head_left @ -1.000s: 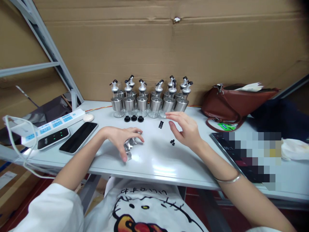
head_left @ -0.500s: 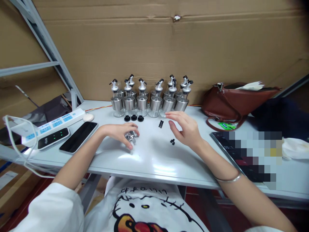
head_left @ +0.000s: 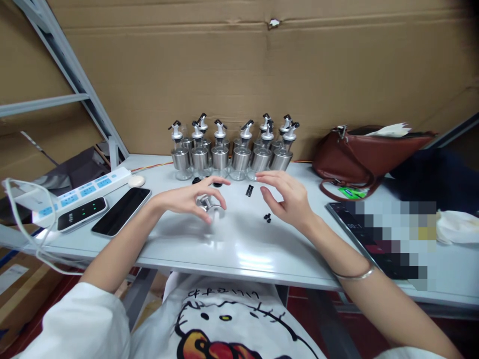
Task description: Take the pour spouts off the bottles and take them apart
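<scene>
Over the table my left hand (head_left: 194, 200) pinches a silver pourer top (head_left: 217, 211) between thumb and fingers. The part is smeared by motion, with its stem pointing down. More silver pourer parts (head_left: 204, 200) lie behind it, partly hidden by the fingers. My right hand (head_left: 286, 197) is open, thumb and fingers apart and nothing between them. Left of it lie black flip levers (head_left: 249, 190), and below it a few tiny black pieces (head_left: 268, 218). Black stoppers (head_left: 196, 180) sit partly covered behind my left hand.
Several glass and steel oil bottles (head_left: 240, 158) with pourers stand in rows at the back. To the left are a phone (head_left: 121, 212), a small black device (head_left: 82, 214) and a power strip (head_left: 90, 188). A brown bag (head_left: 348, 154) and a tablet (head_left: 355, 227) are at the right.
My left hand has risen slightly and moved right, lifting a pourer top from the cluster of silver parts. My right hand stays almost where it was.
</scene>
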{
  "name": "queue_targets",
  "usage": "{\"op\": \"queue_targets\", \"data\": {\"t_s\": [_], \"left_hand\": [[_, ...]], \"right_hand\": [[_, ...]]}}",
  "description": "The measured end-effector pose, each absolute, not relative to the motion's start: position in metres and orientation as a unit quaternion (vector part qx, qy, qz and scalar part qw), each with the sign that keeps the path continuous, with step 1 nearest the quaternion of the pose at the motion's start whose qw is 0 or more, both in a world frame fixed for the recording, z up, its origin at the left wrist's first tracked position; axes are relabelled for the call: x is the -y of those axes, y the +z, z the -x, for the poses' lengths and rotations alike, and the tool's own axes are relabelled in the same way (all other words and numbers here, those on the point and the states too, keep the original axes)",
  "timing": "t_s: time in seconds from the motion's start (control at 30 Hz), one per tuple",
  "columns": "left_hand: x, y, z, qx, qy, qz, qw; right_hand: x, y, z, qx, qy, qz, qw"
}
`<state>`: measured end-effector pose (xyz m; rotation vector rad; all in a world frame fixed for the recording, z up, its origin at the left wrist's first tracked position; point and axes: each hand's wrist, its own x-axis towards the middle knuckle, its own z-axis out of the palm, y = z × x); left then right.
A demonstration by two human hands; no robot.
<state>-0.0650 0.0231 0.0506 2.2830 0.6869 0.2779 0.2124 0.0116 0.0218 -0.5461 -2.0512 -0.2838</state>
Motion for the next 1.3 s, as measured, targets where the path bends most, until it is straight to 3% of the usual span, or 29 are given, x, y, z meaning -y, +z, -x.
{"op": "queue_targets", "data": {"t_s": [0.1, 0.27, 0.5, 0.8, 1.0, 1.17, 1.3], "left_hand": [[-0.017, 0.050, 0.053, -0.233, 0.200, -0.859, 0.411], [-0.016, 0.035, 0.038, -0.209, 0.238, -0.785, 0.532], [-0.009, 0.016, 0.021, -0.232, 0.265, -0.747, 0.564], [0.006, -0.001, 0.004, -0.238, 0.212, -0.785, 0.532], [0.012, -0.018, -0.002, -0.220, 0.232, -0.903, 0.286], [0.017, -0.025, -0.002, -0.136, 0.238, -0.959, 0.074], [0.019, -0.026, -0.004, -0.110, 0.275, -0.955, 0.006]], "right_hand": [[-0.008, 0.024, -0.210, 0.858, -0.006, 0.254, 0.446], [-0.004, 0.025, -0.204, 0.803, 0.415, 0.312, 0.293], [-0.010, 0.015, -0.199, 0.716, 0.532, 0.342, 0.296], [-0.013, 0.014, -0.205, 0.736, 0.473, 0.342, 0.342], [-0.012, 0.020, -0.207, 0.780, 0.441, 0.342, 0.283], [-0.016, 0.030, -0.218, 0.821, 0.344, 0.405, 0.209], [-0.021, 0.031, -0.227, 0.855, 0.258, 0.430, 0.135]]}}
